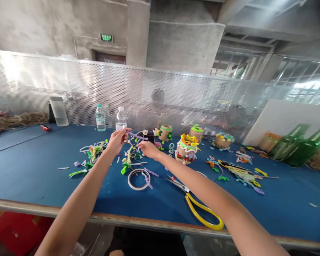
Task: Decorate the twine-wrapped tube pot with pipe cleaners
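My left hand (pixel 118 140) is closed in a pinch on a fuzzy purple pipe cleaner (pixel 137 135), which sticks out to the right. Just below the free end of that strand is my right hand (pixel 148 149), its thumb and fingers drawn together; whatever they hold is too small to make out. Below the hands lies a roll of white tape (pixel 129 180), with twisted purple pipe cleaner pieces (pixel 148 180) in and beside it. Yellow-handled scissors (pixel 202 209) rest with blades apart under my right forearm. Green and cream pipe cleaners (pixel 126 161) lie between my arms.
Decorated twine-wrapped jars (pixel 186 156) stand right of my hands. Loose pipe cleaners (pixel 242 174) are heaped at right, near green bottles (pixel 300 145). Water bottles (pixel 100 118) and a frosted tumbler (pixel 59 112) stand at the back left, before a perforated metal screen (pixel 82 85).
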Demonstrator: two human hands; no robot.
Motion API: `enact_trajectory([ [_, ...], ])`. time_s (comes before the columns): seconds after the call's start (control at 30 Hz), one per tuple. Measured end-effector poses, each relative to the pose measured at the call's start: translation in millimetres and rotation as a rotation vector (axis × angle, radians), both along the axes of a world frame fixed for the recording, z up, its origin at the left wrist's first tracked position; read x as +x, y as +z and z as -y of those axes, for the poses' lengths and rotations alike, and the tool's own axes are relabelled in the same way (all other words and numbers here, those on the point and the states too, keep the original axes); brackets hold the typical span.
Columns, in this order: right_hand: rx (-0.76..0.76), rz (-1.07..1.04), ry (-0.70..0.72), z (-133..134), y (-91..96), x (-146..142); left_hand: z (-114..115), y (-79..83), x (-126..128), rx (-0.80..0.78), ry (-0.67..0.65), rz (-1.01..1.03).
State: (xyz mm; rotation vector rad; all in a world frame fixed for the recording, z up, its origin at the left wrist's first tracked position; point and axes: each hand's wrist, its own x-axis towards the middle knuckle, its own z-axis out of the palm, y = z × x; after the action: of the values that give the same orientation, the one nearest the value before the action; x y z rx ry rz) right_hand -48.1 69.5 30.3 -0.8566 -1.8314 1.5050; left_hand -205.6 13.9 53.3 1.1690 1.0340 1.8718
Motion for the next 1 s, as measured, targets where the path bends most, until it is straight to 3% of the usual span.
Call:
enact_trajectory([
  [0.13,-0.008,-0.050,-0.072,-4,10.6,-28,1,-0.9,-12,0.005,0.016,-0.057],
  [0.37,0.003,-0.112,0.040,-5,32.8,18,2,-5.3,-8,0.033,-0.018,-0.216],
  [0.7,0.020,-0.113,0.006,30,3.3,71,3,-16.3,24,-0.111,-0.105,-0.270],
  [1.0,0.011,-0.167,-0.043,35,0.7,110,2,-28.9,49,-0.269,-0.226,-0.273],
])
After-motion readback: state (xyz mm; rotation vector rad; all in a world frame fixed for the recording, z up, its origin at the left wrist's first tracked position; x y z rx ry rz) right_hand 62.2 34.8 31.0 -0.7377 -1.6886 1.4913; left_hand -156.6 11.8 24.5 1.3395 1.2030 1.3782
